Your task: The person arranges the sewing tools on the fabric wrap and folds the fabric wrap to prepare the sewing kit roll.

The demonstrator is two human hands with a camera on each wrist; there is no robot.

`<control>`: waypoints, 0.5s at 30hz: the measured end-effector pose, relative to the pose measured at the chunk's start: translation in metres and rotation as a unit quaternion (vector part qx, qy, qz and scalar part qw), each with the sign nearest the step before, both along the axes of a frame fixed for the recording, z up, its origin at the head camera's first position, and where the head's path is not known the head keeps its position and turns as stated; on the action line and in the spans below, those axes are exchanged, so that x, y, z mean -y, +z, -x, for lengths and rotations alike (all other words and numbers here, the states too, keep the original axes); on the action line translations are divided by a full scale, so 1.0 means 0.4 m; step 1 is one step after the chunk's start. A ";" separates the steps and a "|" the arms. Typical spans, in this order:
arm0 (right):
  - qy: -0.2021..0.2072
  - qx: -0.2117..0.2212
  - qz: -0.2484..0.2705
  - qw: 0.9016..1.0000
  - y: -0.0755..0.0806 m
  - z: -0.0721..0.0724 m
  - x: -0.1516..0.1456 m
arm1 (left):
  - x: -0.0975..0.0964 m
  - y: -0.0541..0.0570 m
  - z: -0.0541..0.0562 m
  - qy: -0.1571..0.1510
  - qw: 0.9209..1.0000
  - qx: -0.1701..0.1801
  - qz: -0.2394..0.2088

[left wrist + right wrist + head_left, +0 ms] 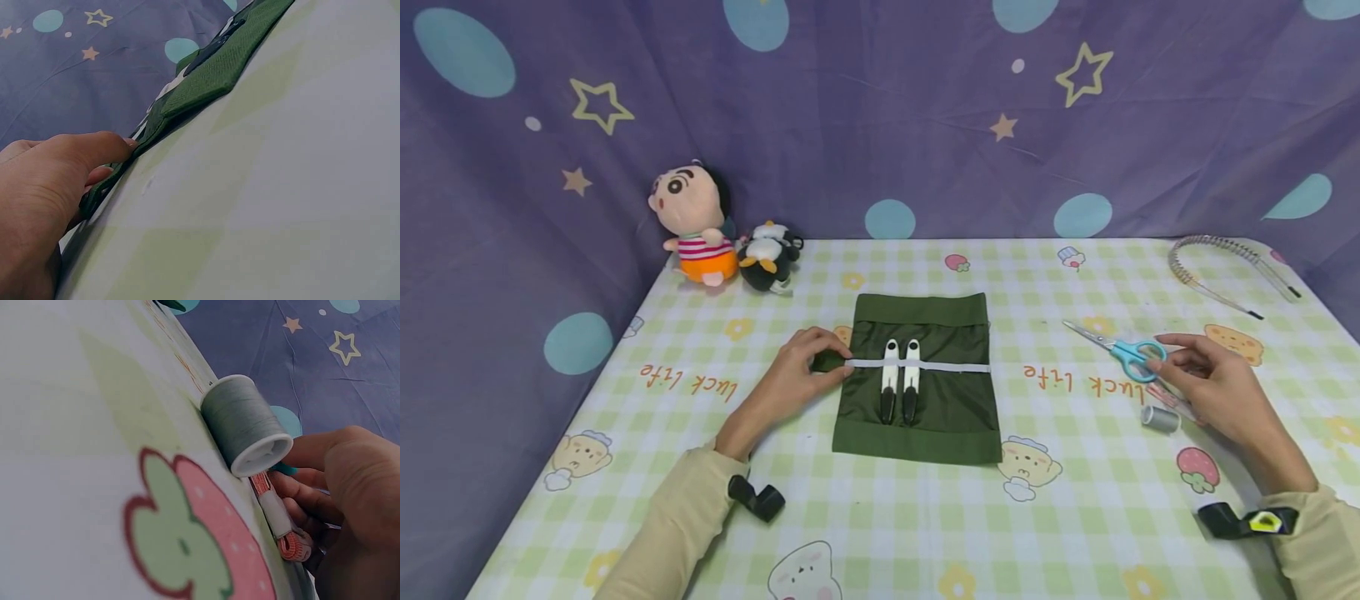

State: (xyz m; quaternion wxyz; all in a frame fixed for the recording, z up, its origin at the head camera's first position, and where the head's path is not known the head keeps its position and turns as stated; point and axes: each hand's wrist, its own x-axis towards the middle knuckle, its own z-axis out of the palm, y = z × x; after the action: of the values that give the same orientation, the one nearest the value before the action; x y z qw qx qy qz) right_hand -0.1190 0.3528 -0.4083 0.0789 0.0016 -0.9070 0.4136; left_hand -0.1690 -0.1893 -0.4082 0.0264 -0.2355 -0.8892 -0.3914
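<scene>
Scissors (pixel 1116 346) sit pinched by the handle in the right grip (pixel 1221 390), blades (pixel 1088 335) facing away, while the left grip (pixel 800 368) pinches the green cloth (pixel 917 444) sideways, apparently steadying it.

Head view high, downward; wrist views close, seemingly tilted; backdrop (pixel 865 142) shared.

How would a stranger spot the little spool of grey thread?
On the pastel green checked tablecloth, find the right hand at the light blue-handled scissors. Nearer the person lies the spool, on its side, beside a folded pink tape. Unlike those, it is a cylinder: grey thread between white rims.
</scene>
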 end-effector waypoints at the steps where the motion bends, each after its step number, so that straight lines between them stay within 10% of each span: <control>1: -0.003 0.001 0.000 1.000 0.000 0.000 0.000 | 0.000 0.000 0.000 0.000 1.000 -0.001 0.000; 15: -0.012 -0.034 -0.039 0.999 0.003 0.006 0.002 | -0.001 0.001 0.002 0.000 1.000 -0.003 0.000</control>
State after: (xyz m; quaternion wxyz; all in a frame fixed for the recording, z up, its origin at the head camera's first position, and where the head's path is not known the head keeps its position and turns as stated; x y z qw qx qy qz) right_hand -0.1214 0.3521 -0.4069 0.1143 0.0075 -0.9192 0.3768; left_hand -0.1696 -0.1889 -0.4079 0.0288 -0.2366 -0.8890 -0.3910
